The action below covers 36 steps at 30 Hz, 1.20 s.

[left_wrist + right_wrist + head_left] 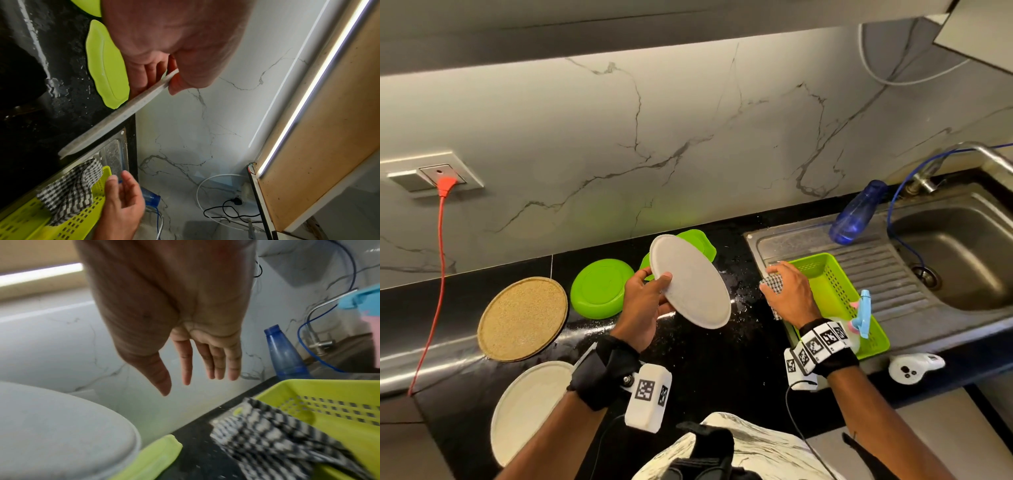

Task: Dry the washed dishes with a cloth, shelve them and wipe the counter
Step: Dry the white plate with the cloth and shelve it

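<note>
Plate (690,281): centre frame, tilted above the wet surface (705,359), long axis upper left to lower right, rim pinched by left hand (643,301). Cloth (772,284): right of plate, draped over basket (832,274) edge. Right hand (789,291): fingers straight, empty, directly over cloth, the nearer grip.

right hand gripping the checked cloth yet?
No: in the right wrist view the right hand has straight, spread fingers held above the checked cloth, which lies draped over the green basket rim.
</note>
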Motion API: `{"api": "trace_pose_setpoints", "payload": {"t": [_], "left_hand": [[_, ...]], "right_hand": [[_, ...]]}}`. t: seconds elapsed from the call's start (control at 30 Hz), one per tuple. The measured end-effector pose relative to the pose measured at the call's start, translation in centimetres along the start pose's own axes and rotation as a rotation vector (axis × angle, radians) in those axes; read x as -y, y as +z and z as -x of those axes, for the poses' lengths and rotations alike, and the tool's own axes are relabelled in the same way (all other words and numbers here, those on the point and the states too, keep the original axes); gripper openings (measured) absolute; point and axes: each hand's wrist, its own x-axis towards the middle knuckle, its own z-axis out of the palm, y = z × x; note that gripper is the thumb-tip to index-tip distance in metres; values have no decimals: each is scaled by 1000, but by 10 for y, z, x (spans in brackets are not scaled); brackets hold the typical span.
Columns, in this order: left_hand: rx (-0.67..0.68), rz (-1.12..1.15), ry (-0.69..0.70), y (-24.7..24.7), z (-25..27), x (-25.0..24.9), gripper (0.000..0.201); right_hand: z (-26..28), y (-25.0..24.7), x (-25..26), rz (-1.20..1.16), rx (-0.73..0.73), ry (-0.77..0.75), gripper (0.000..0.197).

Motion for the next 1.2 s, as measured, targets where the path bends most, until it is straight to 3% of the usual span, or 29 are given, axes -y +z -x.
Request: {"api": "trace_pose_setpoints", "payload": {"t": [0.07,0.23,0.33,0.43,0.53,0.63,0.87,0.97,1.03,1.2], "left_hand": [[62,-72,78,-4,8,-11,31],[381,-417,407,-17,35,-67,31],[404,-514,575,-27,54,-109,31],[335,-586,684,-39,78,-144,25],[270,-718,853,-43,107,-174,39],[153,-774,1076,-54,134,-197,43],[-420,-587,1496,-103,160,-242,37],[-557,-714,1651,-111,161,-265,32],[-581,-855,1681,-116,152,-278,31],[-560,-1020,1593,-137,120,-291,36]], "right_hand": [[1,-13,30,-134,-5,-90,36],[-2,-61,108,-356,13,-284,82],[-4,-102,147,-362,-42,-443,71],[-3,-141,179,-328,-103,-531,43],[7,-171,209,-345,-113,-602,31],[26,-196,238,-346,-255,-742,14],[69,-260,281,-425,-596,-916,19],[83,-279,308,-514,-677,-1030,28],[85,-286,329,-515,-728,-1090,32],[68,-278,373,-401,-842,-1169,20]]}}
